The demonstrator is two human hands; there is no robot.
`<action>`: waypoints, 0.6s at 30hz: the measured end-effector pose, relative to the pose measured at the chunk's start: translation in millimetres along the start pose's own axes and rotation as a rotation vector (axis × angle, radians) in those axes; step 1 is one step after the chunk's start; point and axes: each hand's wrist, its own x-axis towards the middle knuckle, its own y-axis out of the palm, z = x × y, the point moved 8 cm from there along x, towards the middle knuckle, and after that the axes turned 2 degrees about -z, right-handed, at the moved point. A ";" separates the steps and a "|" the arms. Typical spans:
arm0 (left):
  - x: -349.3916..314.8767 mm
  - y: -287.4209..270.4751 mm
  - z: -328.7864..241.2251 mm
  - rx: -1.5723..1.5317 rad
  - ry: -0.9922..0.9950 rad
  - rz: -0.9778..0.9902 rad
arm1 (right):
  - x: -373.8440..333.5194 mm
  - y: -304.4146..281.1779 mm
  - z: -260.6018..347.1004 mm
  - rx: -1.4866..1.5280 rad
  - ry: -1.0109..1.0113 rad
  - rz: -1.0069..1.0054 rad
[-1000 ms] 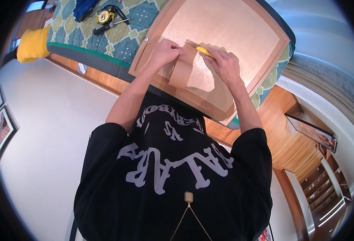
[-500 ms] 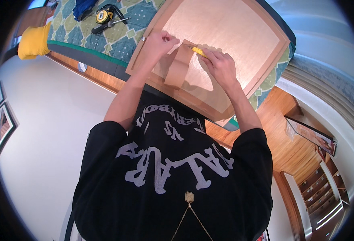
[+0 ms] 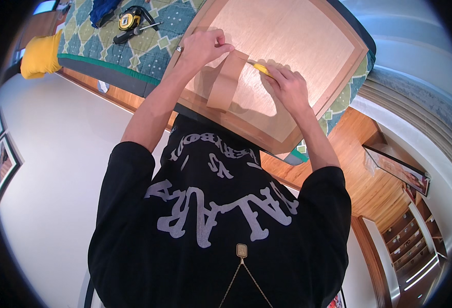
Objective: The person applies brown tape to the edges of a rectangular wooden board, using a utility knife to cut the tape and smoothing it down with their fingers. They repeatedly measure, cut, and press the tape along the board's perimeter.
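Observation:
A flat wooden panel (image 3: pixel 298 31) lies before me, its border covered with brown strips. Over it stands a curved brown paper tape strip (image 3: pixel 227 82), its near end by the panel's near border. At the strip's far left corner, the thumb and finger of my left hand (image 3: pixel 203 47) are pinched together. My right hand (image 3: pixel 290 87) is closed round a yellow utility knife (image 3: pixel 261 68). The knife's tip points left, close to the strip's far right edge; whether it touches cannot be made out.
The panel rests on a bed with a green patterned cover (image 3: pixel 174 15). At the far left of the bed lie a yellow tape measure (image 3: pixel 129 20), a screwdriver (image 3: pixel 146 27) and a dark blue cloth (image 3: pixel 102 9). A framed picture (image 3: pixel 398 169) leans at the right.
My right hand has drawn the knife slightly right and nearer me, away from the strip's middle to its right edge. My left hand has shifted a little up, and the strip now stands straighter.

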 end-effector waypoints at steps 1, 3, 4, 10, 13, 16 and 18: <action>-1.7 -0.2 -0.1 -0.025 0.000 -0.015 | -3.9 -3.2 -2.3 0.013 0.006 0.007; -6.6 0.9 -0.7 -0.075 0.001 -0.044 | -11.4 -8.8 -6.7 0.039 0.019 0.022; -9.9 1.0 -2.8 -0.073 -0.084 0.034 | -17.1 -12.1 -12.3 0.040 0.038 -0.004; -61.4 33.6 7.7 -0.351 -0.382 0.345 | -39.3 -2.3 -27.3 -0.067 0.208 -0.097; -75.1 46.7 21.0 -0.694 -0.524 0.267 | -40.3 6.6 -22.5 -0.093 0.261 -0.084; -82.9 42.3 13.8 -0.786 -0.597 0.272 | -39.2 8.5 -20.0 -0.100 0.295 -0.086; -91.3 36.5 7.3 -0.808 -0.700 0.302 | -38.5 5.7 -16.6 -0.116 0.313 -0.095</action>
